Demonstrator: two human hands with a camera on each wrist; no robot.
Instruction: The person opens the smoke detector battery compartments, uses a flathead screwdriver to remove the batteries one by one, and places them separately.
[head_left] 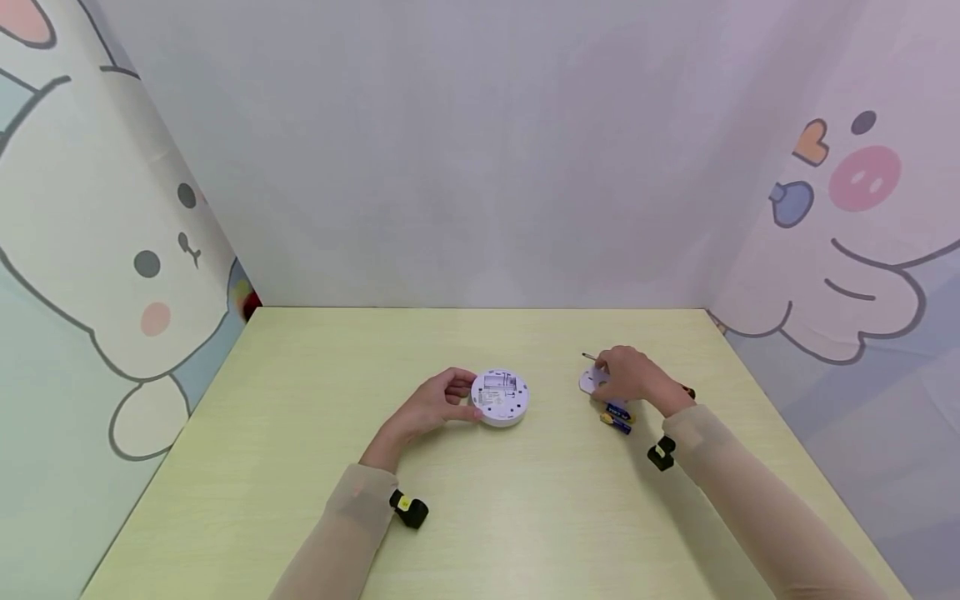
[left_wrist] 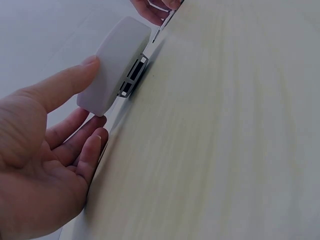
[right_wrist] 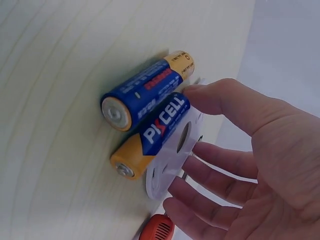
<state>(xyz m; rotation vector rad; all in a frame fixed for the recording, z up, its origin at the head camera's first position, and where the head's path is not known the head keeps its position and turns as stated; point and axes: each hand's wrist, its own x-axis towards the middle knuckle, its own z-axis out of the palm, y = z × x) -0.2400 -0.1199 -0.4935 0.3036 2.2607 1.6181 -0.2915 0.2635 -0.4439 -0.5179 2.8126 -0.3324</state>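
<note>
My left hand (head_left: 442, 402) holds a round white smoke detector (head_left: 501, 398) by its left edge, thumb on one side and fingers at the other. The detector's face with a battery compartment is turned upward in the head view; its side shows in the left wrist view. My right hand (head_left: 630, 375) is over a flat white plate (right_wrist: 167, 167), fingers spread and loosely bent. Its thumb tip is right at the end of a blue and yellow battery (right_wrist: 155, 127). A second battery (right_wrist: 142, 92) lies beside that one, on the table.
A screwdriver with a red handle (right_wrist: 158, 227) lies behind the plate, its shaft partly hidden by my right fingers. The pale wooden table (head_left: 480, 517) meets a light backdrop (head_left: 480, 167) at its far edge. Cartoon-printed cloth (head_left: 855, 250) hangs on both sides.
</note>
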